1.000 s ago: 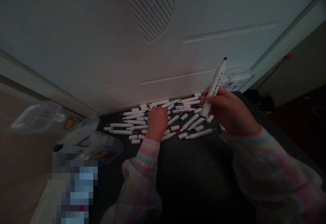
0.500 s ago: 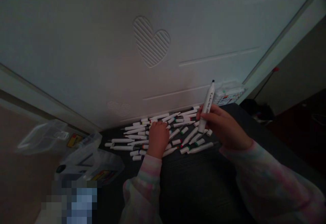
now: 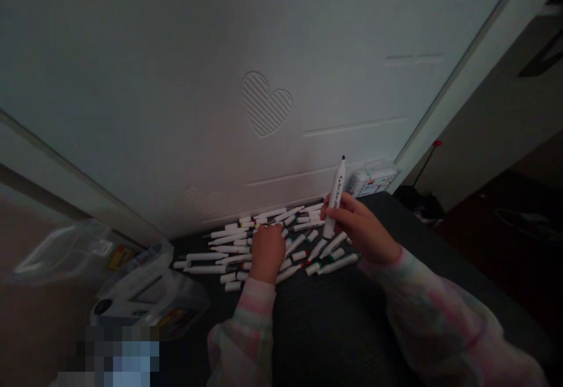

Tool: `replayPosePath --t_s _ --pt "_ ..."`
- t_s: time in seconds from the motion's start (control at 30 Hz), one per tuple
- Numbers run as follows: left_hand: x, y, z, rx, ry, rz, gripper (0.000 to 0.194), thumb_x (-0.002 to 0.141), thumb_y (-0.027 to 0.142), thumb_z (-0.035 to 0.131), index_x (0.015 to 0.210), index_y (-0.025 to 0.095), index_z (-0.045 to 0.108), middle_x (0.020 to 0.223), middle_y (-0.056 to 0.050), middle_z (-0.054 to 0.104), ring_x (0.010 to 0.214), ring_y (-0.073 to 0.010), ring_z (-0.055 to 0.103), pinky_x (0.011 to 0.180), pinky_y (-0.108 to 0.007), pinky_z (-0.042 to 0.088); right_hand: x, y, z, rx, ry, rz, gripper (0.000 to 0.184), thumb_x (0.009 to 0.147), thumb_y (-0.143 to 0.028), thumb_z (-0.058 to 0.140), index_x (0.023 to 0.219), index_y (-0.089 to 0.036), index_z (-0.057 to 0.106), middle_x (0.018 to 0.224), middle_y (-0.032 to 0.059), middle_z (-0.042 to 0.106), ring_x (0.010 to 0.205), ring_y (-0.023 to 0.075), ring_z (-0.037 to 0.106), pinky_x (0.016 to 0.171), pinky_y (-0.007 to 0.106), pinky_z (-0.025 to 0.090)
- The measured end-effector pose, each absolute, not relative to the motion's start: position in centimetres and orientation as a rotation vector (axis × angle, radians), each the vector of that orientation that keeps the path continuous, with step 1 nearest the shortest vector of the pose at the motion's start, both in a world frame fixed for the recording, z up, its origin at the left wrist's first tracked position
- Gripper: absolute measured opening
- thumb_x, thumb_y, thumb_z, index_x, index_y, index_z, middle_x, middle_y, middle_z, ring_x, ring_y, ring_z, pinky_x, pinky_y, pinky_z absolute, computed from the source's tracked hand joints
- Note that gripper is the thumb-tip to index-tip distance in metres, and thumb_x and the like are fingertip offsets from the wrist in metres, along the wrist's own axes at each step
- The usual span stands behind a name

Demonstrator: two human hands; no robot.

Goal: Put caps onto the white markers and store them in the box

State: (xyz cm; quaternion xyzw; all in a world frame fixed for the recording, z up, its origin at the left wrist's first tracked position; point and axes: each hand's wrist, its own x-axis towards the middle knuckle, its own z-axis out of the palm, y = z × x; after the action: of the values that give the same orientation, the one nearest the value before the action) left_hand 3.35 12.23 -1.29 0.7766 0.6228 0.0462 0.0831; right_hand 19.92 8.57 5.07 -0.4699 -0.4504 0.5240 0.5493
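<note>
My right hand is closed round a white marker, holding it upright with its bare dark tip pointing up. Black lettering runs along the barrel. My left hand reaches down into a heap of white markers and loose caps. Its fingers are curled, and the fingertips are hidden, so whatever they grip does not show. Among the heap lie caps with coloured ends, such as a red-ended cap and a green-ended cap.
The dark tabletop meets a white panel with embossed hearts. A clear plastic case with its lid open stands at the left. Another clear pack leans on the panel at the back right. A blurred pixelated patch covers the lower left.
The view has shifted, so the panel and table sit differently in the picture. My right hand still holds the marker upright, and my left hand stays in the heap.
</note>
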Motion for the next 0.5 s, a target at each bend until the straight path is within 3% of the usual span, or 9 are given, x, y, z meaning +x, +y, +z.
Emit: replayPosePath --t_s 0.5 --pt "2.8 12.2 -0.4 2.218 1.83 0.282 0.04 0.076 0.016 0.045 0.112 0.016 0.061 0.1 -0.014 0.065 0.1 -0.0247 0.057 0.089 -0.033 0.039 19.2 9.7 6.2 -0.994 -0.99 1.263 0.018 0.066 -0.025 0.063 0.081 -0.019 0.054 0.066 -0.0035 0.057 0.051 0.0076 0.046 0.046 0.021 0.032"
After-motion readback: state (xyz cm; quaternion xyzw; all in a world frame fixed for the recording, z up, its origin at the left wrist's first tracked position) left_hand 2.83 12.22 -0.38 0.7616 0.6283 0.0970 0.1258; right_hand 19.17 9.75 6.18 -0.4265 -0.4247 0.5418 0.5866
